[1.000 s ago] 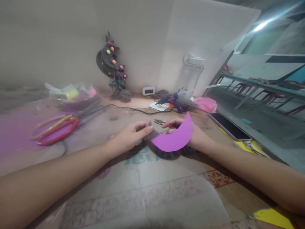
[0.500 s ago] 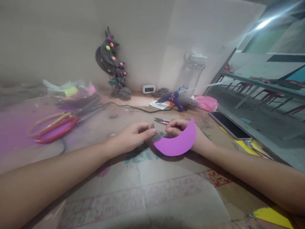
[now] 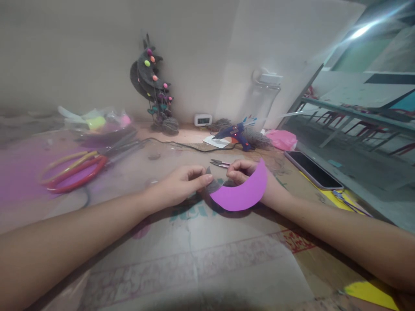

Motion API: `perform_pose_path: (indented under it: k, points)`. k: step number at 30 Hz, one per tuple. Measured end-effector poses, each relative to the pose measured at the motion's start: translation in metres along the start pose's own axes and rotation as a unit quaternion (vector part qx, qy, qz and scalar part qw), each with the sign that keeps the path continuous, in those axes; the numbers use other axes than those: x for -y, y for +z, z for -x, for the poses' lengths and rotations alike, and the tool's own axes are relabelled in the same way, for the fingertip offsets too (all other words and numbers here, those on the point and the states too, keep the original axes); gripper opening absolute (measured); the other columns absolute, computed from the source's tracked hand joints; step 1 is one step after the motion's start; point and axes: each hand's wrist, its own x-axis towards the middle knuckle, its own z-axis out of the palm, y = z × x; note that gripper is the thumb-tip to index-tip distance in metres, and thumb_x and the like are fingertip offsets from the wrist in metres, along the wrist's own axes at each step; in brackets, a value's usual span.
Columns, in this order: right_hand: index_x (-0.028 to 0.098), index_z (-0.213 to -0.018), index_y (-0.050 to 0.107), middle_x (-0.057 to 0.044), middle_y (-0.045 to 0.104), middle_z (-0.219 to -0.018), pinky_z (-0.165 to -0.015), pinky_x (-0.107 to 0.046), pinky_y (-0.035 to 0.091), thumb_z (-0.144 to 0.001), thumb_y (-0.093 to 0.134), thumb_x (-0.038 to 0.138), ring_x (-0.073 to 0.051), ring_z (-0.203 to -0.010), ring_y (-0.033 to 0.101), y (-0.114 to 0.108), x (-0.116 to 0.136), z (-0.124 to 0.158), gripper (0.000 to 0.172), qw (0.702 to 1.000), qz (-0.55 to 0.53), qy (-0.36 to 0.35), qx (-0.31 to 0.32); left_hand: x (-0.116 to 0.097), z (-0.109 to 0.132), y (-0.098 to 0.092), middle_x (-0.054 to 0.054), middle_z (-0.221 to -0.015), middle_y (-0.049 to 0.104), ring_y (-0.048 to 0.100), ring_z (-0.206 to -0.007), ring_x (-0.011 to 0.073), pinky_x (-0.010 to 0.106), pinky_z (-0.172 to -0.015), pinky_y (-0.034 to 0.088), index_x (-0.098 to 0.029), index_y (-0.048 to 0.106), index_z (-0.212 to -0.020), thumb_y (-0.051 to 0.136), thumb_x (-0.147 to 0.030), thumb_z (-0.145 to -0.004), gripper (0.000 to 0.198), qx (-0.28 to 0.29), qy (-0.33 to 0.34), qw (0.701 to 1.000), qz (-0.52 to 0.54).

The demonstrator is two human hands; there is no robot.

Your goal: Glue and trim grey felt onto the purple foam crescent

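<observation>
A purple crescent-shaped foam piece stands on edge at the table's middle. My right hand curls behind it, fingers closed on its upper inner edge. My left hand is closed in a pinch on a small grey pointed piece that meets the crescent's left tip. Both forearms rest on the paper-covered table. Small snips lie just beyond my hands.
Red and yellow hoops lie at the left on purple sheet. A blue glue gun, its cord, a small clock, a dark crescent ornament with pompoms, a clear jug and a phone stand behind and right.
The purple crescent and my right hand have shifted slightly right and settled lower; the view tilted a little. My left hand keeps its pinch.
</observation>
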Motion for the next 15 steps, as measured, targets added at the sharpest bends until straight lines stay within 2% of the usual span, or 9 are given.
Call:
perform_pose_path:
  k: [7,10,13,15]
  points:
    - [0.017,-0.074,0.063,-0.003,0.065,-0.071,-0.053,-0.026,0.042,-0.076,0.069,0.041,-0.014,-0.061,0.058,-0.0057,-0.0017,-0.0075,0.025,0.994,0.098,0.010,-0.047,0.0000,-0.0003,0.0000,-0.005,-0.057,0.045,0.034,-0.047,0.0073,0.022,-0.044,0.023,-0.018,0.049,-0.069,0.052,-0.047,-0.089,0.035,-0.021,-0.024,0.999,0.037]
    - [0.017,-0.072,0.063,-0.005,0.068,-0.074,-0.056,-0.027,0.044,-0.077,0.069,0.039,-0.016,-0.063,0.060,-0.0078,-0.0019,-0.0097,0.023,0.989,0.131,0.018,-0.060,0.0002,-0.0008,-0.0006,-0.006,-0.057,0.042,0.032,-0.046,0.0074,0.022,-0.044,0.022,-0.018,0.048,-0.069,0.052,-0.046,-0.089,0.035,-0.026,-0.028,0.999,0.035]
    - [0.018,-0.072,0.063,-0.004,0.067,-0.072,-0.056,-0.029,0.044,-0.078,0.066,0.041,-0.016,-0.061,0.059,-0.0069,-0.0018,-0.0092,0.024,0.992,0.122,0.025,-0.034,0.0013,-0.0004,-0.0006,-0.006,-0.057,0.040,0.031,-0.047,0.0075,0.022,-0.045,0.024,-0.018,0.048,-0.069,0.051,-0.045,-0.090,0.035,-0.024,-0.019,0.999,0.025]
    - [0.019,-0.071,0.063,-0.005,0.067,-0.074,-0.062,-0.031,0.047,-0.082,0.062,0.043,-0.018,-0.066,0.061,-0.0056,-0.0022,-0.0084,0.026,0.992,0.128,-0.002,-0.016,0.0021,0.0002,-0.0002,-0.004,-0.061,0.043,0.035,-0.051,0.0081,0.021,-0.047,0.027,-0.018,0.049,-0.069,0.050,-0.044,-0.091,0.034,-0.029,-0.002,0.999,0.018]
